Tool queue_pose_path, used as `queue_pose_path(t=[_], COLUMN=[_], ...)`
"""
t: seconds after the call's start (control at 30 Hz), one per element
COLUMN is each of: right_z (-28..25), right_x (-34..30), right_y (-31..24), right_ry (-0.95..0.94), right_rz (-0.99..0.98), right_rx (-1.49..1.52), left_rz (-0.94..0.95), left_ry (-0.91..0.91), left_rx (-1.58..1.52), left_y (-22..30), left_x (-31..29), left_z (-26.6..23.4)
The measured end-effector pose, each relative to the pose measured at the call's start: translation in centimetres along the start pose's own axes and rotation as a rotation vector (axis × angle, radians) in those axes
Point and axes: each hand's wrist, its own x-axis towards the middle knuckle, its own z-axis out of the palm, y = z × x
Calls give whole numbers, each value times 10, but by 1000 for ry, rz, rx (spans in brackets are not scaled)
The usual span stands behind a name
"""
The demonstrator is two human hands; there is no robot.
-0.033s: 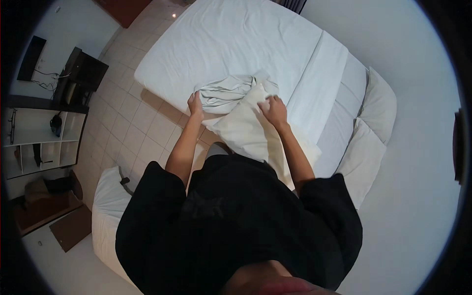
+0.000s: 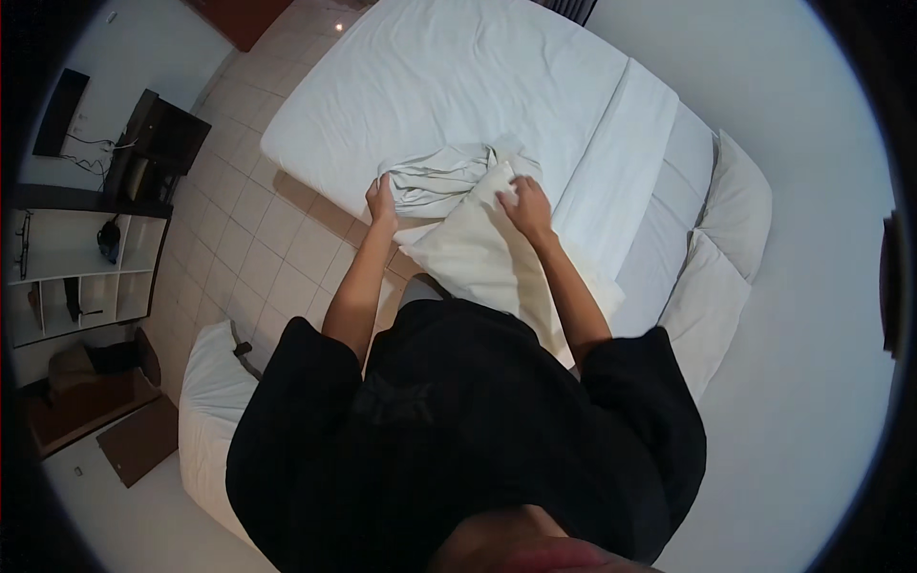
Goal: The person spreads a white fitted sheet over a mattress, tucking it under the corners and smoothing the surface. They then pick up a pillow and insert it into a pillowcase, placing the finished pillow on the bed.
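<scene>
A cream pillow [image 2: 468, 253] lies slantwise in front of my body, against the edge of the bed. Its far corner meets a bunched white pillowcase [image 2: 430, 186], gathered in folds on the mattress. My left hand [image 2: 380, 202] is closed around the left edge of that cloth. Over the upper right part of the pillow is my right hand [image 2: 528, 207], thumb apart from its bent fingers and nothing visibly gripped. Whether its fingertips touch the pillow I cannot tell.
The bed [image 2: 430, 76] has a white sheet with a folded band. Two pillows [image 2: 707, 286] rest along the wall at right. Tiled floor [image 2: 258, 224] runs left, toward a shelf unit [image 2: 138, 253] and dark cabinet [image 2: 167, 143]. Another white-covered bed or mattress [image 2: 205, 411] is at lower left.
My right hand has shifted slightly, its thumb and fingers spreading further apart. My left hand keeps its hold on the pillowcase, and the pillow has barely moved.
</scene>
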Motion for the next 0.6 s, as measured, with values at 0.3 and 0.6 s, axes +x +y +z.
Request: queue_pose_path(t=[0.3, 0.6], right_z=[85, -60], right_x=[183, 349], right_y=[3, -20], right_ry=[-256, 223], right_rz=[162, 17], right_rx=[-376, -125], left_rz=[355, 1091], left_ry=[2, 311], left_rx=[226, 1031], left_y=[163, 307], left_x=[10, 155], left_z=[74, 33])
